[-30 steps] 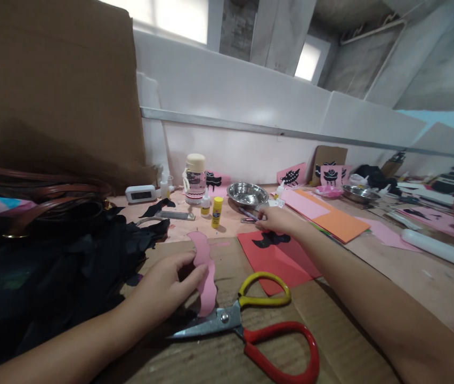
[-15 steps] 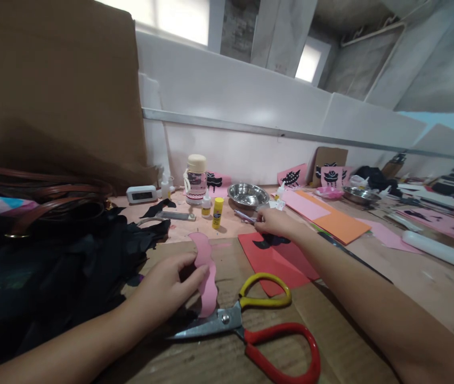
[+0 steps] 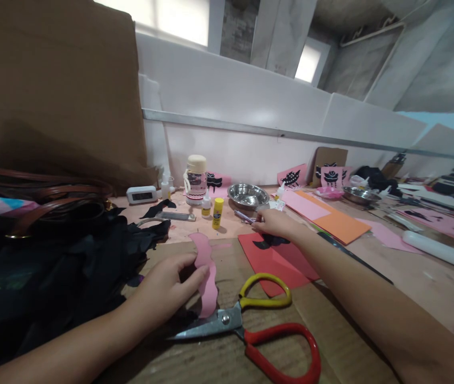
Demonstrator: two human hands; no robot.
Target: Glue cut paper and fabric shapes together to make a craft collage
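Observation:
My left hand (image 3: 177, 274) pinches a wavy-edged strip of pink paper (image 3: 208, 285) between thumb and fingers, above the cardboard. Just below the strip lies a pair of scissors (image 3: 229, 318) with one yellow and one red handle loop, blades pointing left. My right hand (image 3: 275, 222) is stretched forward, its fingers closed at the near end of a slim, pale purple pen (image 3: 243, 215). Under that hand, a black paper cutout (image 3: 265, 242) rests on red paper (image 3: 285, 266). The right fingertips are partly hidden.
A metal bowl (image 3: 248, 196), a glue stick (image 3: 218, 213), a small glue bottle (image 3: 206, 204) and a drinking bottle (image 3: 197, 178) stand ahead. Black paper scraps and a strapped bag (image 3: 31, 229) crowd the left. Orange paper (image 3: 341, 226) and a white roller (image 3: 443, 253) lie right.
Hardly anything differs: both hands, the pink strip and the scissors keep their places. My right hand shifts only very slightly.

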